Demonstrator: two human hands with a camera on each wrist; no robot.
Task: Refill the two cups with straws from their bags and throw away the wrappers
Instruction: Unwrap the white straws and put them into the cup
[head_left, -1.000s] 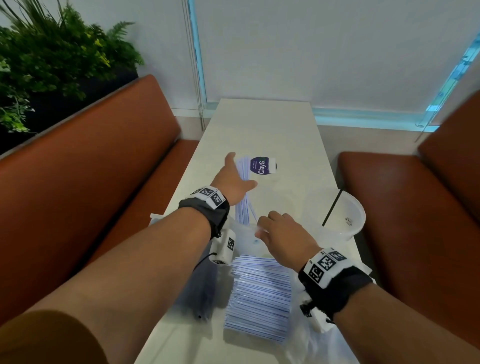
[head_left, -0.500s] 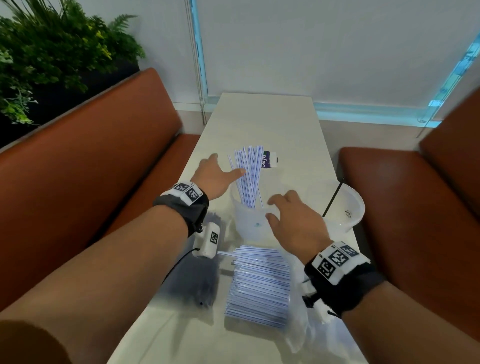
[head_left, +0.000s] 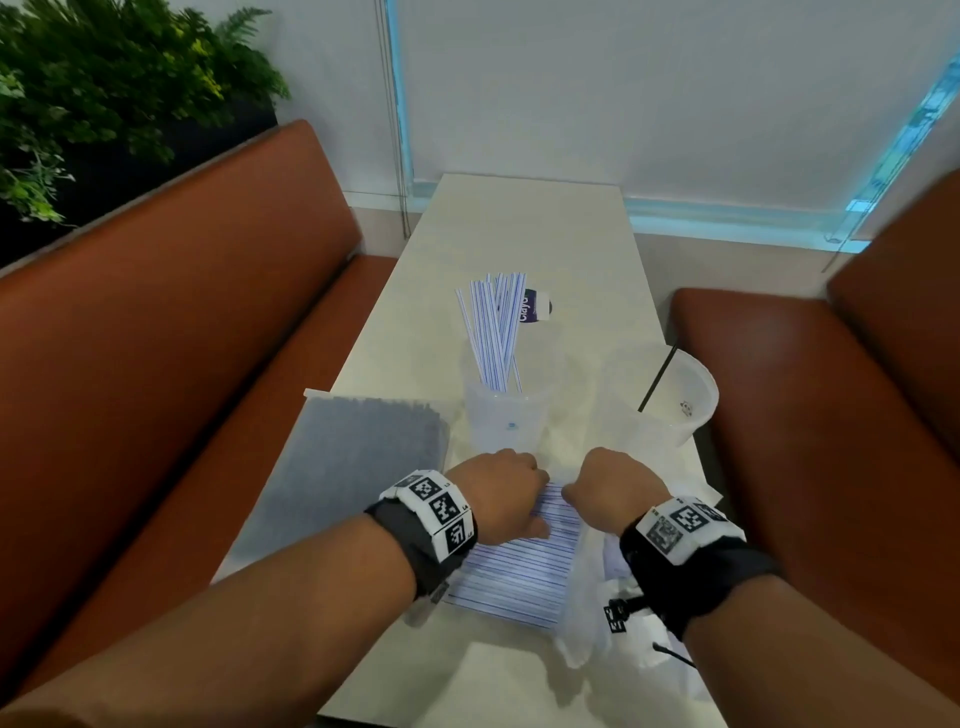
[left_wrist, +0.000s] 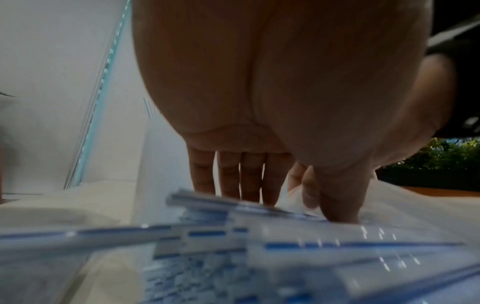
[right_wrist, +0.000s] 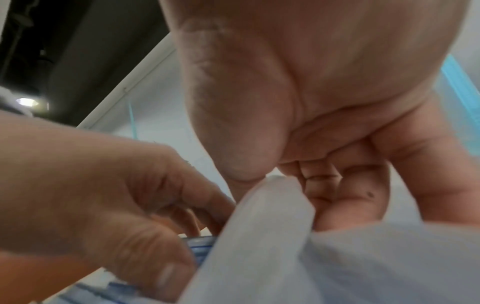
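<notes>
Your left hand (head_left: 501, 493) and your right hand (head_left: 613, 488) are low on the table (head_left: 519, 228), close together but not touching. Both sit on the far end of the pile of blue-striped straws (head_left: 524, 571) that lies flat in front of you.

Your left hand has its fingers (left_wrist: 249, 179) pointing down onto the pile. The thumb comes down beside them. You can see them touch the top straws, but you cannot tell if they have a straw pinched yet.

Your right hand is bent, with its fingers (right_wrist: 345, 197) curled in. A fold of the clear bag (right_wrist: 272, 226) sits right against the thumb and fingers. It looks like a pinch, but the picture is too blurry to be sure. The rest of that bag (head_left: 602, 613) lies crumpled under your right wrist, at the right side of the pile.

Just past your hands stands a clear cup (head_left: 506, 421). A small bunch of striped straws (head_left: 493, 332) stands up in it and fans out at the top.

To the right of it is the second cup (head_left: 670, 410). It holds one black straw (head_left: 657, 379), which leans to the right.

To the left of your left arm lies a bag of dark straws (head_left: 353, 457), flat on the table near the edge.

A small round sticker (head_left: 535, 306) sits on the table behind the first cup. Brown seats (head_left: 156, 322) run along both sides, and a green plant (head_left: 104, 93) is up at the left.
</notes>
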